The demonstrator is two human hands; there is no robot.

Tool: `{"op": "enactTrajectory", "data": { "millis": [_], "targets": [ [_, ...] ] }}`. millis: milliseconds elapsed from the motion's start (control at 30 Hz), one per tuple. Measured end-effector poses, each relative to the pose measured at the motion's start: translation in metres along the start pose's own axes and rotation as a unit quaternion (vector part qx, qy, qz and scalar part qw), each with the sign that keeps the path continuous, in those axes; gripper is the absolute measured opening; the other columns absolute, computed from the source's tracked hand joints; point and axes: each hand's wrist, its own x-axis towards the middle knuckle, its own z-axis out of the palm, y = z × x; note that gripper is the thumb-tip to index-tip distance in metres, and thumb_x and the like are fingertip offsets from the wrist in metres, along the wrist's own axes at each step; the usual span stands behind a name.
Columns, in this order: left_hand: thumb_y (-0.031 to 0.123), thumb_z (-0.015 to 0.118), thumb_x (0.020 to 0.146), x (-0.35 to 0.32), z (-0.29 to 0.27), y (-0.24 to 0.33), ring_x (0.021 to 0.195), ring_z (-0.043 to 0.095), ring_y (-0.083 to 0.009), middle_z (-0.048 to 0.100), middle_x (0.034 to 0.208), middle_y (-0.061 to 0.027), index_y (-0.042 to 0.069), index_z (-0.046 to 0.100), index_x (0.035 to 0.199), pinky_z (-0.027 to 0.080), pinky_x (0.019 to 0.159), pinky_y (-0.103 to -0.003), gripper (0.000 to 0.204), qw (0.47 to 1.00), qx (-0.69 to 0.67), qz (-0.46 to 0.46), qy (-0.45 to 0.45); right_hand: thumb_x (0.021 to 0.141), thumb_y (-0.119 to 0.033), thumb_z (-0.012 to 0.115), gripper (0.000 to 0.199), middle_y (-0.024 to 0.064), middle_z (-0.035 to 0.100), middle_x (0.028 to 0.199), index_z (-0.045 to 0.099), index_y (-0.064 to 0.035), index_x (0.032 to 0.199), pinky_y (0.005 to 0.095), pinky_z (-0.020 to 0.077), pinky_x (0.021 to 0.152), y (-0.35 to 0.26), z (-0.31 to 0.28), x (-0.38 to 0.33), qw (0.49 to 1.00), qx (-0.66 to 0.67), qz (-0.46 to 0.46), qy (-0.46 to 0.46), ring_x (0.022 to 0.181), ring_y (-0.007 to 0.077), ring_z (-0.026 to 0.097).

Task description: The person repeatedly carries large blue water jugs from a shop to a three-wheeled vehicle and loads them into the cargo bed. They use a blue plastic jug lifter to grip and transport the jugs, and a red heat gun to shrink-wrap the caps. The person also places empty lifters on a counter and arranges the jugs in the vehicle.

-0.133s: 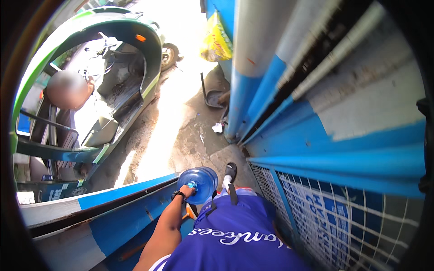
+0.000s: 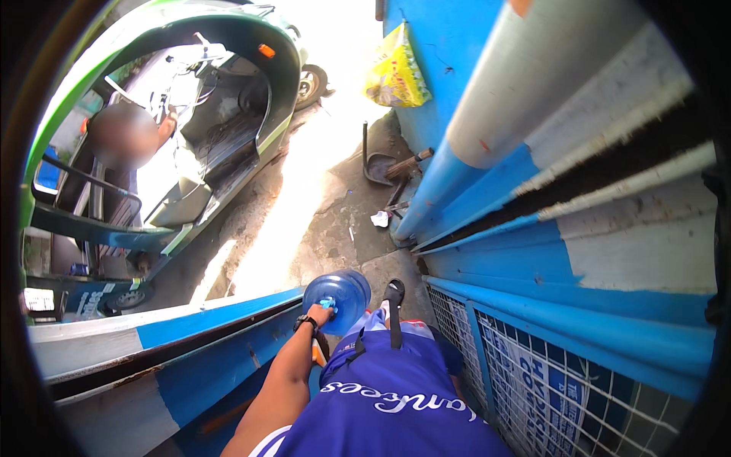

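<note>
White script (image 2: 384, 398) marks the purple shirt (image 2: 388, 430), block letters (image 2: 538, 387) the sign (image 2: 567, 404).

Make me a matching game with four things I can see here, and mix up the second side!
Things:
1. water jug
2. plastic bag
3. wristwatch
4. vehicle

Clues:
A. green, at the picture's upper left
B. black, worn on the arm
C. blue, held in the left grip
D. yellow, by the blue wall

Right pairs: 1-C, 2-D, 3-B, 4-A

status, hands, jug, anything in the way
Left hand gripping blue jug at its top; right hand not visible. Jug low at left side. Dustpan ahead near blue wall, green vehicle ahead-left.
</note>
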Motion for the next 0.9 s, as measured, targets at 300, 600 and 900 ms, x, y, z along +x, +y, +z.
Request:
{"op": "enactTrajectory", "data": {
  "millis": [300,600,900],
  "targets": [
    [0.043,0.070,0.080,0.073,-0.110,0.004,0.094,0.072,-0.0347,0.074,0.098,-0.0219,0.002,0.077,0.095,0.055,0.086,-0.042,0.044,1.000,-0.022,0.013,0.012,0.078,-0.035,0.064,0.042,0.0213,0.072,0.083,0.072,0.0037,0.091,0.0461,0.0515,0.074,-0.097,-0.013,0.042,0.993,-0.091,-0.058,-0.053,0.078,0.0344,0.070],
    [0.035,0.066,0.083,0.167,-0.232,-0.041,0.072,0.070,-0.0294,0.074,0.085,-0.0210,-0.003,0.075,0.089,0.054,0.069,-0.040,0.040,0.976,-0.194,-0.068,0.074,0.078,-0.036,0.064,0.043,0.0239,0.073,0.089,0.073,0.0025,0.095,0.0447,0.0530,0.079,-0.344,0.041,0.140,0.993,-0.112,-0.020,-0.045,0.084,0.0364,0.070],
    [0.040,0.066,0.084,0.182,-0.335,-0.127,0.070,0.067,-0.0294,0.071,0.081,-0.0192,-0.001,0.072,0.085,0.052,0.068,-0.042,0.041,0.940,-0.301,-0.160,0.035,0.080,-0.035,0.063,0.042,0.0252,0.073,0.091,0.074,0.0019,0.095,0.0442,0.0531,0.080,-0.575,0.092,0.235,0.978,-0.172,-0.070,-0.091,0.087,0.0379,0.070]
  ]
}}
